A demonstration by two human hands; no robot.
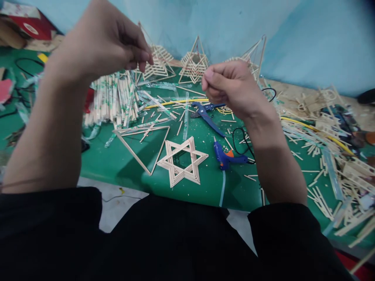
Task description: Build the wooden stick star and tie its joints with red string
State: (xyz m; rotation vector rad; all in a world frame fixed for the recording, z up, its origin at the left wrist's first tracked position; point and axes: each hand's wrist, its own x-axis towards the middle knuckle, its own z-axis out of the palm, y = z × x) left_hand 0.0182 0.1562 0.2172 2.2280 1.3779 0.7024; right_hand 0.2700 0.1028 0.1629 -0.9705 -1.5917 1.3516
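Both of my hands are raised over the green table, apart from each other. My left hand [117, 43] is closed in a pinch at upper left, above the wrapped chopsticks [114, 97]; whatever it may hold is too fine to see. My right hand [228, 84] is also pinched, in front of the blue cutter [205, 115], its contents hidden. Below them lies a six-pointed star [197, 159] of stacked sticks. A triangle of sticks [136, 154] touches or nearly touches its left side. Right of the star rests a blue glue gun [224, 156] with a glue stick protruding.
Along the blue wall stand several stick-built frames, one of them a pyramid shape [193, 64]. Loose sticks and scraps [345, 171] cover the right side. A yellow cable [172, 102] crosses the table [117, 168]. A red box [32, 23] sits at the far left.
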